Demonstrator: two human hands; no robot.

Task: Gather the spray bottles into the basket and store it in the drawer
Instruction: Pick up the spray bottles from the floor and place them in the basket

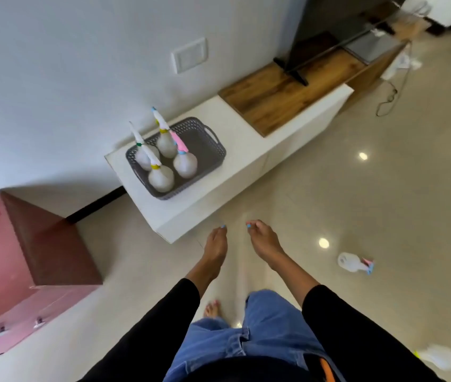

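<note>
A grey perforated basket [207, 146] stands on the end of a low white cabinet [240, 172]. Several translucent spray bottles [161, 177] with coloured collars stand upright inside it. Another spray bottle [352, 262] with a pink and blue head lies on its side on the floor to the right. A further bottle [439, 359] lies blurred at the lower right edge. My left hand [214, 249] and my right hand [264, 242] hang empty in front of the cabinet, fingers loosely extended, well short of the basket.
A red-brown drawer unit [39, 257] with small knobs stands at the left. A wooden top with a television stand [293, 70] continues the cabinet to the right. A cable [389, 97] trails on the glossy tile floor. My legs in blue jeans are below.
</note>
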